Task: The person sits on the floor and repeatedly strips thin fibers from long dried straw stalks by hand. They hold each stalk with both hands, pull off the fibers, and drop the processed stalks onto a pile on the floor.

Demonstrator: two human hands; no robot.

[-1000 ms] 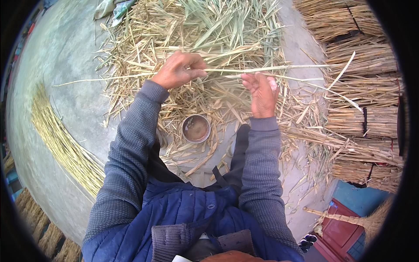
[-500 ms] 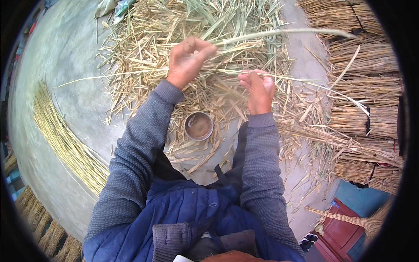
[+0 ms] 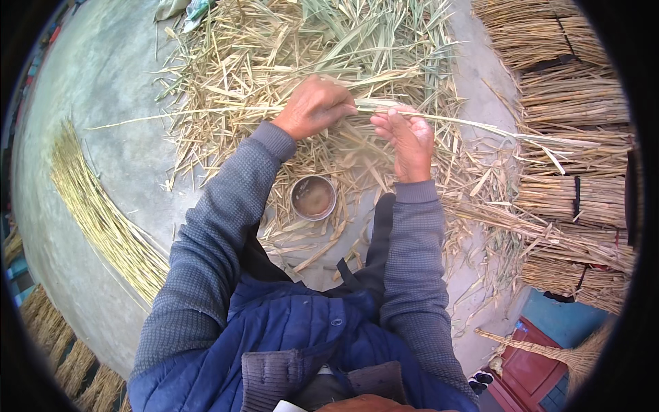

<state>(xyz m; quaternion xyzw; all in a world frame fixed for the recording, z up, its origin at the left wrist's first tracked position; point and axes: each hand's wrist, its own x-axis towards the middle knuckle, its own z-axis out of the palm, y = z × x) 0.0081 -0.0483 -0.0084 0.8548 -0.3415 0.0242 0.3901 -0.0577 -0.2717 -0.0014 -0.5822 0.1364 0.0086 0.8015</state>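
Observation:
A long, thin, pale straw stalk (image 3: 473,123) runs level across the view in front of me, its thin tip far out to the left and its frayed, leafy end to the right. My left hand (image 3: 316,106) is closed in a pinch on the stalk near its middle, knuckles up. Just to the right, my right hand (image 3: 410,144) grips the same stalk between thumb and fingers, palm turned up. Below the hands, a small round metal bowl (image 3: 294,205) with a brownish inside stands among dry leaf scraps.
A broad heap of dry leaves and husks (image 3: 254,41) covers the floor ahead. Several tied stalk bundles (image 3: 573,103) are stacked along the right. A sheaf of cleaned yellow-green stalks (image 3: 103,213) lies at left. A broom (image 3: 535,345) and a red panel (image 3: 528,371) are at lower right.
My left hand has moved down and right, close to my right hand, and now pinches the stalk. The curved strip it held out to the upper right no longer shows there.

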